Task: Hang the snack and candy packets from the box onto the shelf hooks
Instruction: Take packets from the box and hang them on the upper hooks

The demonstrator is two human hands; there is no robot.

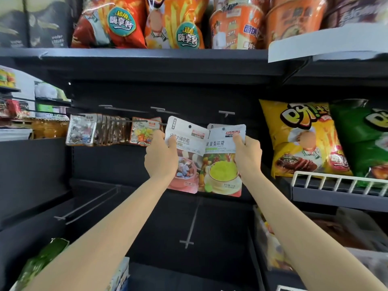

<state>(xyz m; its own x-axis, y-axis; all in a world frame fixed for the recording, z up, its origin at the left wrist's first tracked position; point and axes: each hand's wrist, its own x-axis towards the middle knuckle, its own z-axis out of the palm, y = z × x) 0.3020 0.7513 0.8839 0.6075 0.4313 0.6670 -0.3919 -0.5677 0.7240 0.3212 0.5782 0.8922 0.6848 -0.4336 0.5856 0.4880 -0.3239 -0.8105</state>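
While my left hand [160, 158] pinches one pink candy packet [185, 156] and my right hand [247, 157] pinches one yellow candy packet [222, 162], edges touching, two bare hooks [226, 113] jut just above, open dark panel below.

White-topped candy packets [186, 156], yellow chip bag [302, 139] beside green bag [365, 143], black shelf [134, 57].

Dark metal shop shelving [147, 57] with a black back panel [130, 93]; upper shelf stocked with orange crisp bags [109, 22], white wire rail [336, 183] fronting right-hand shelf, lighting even.
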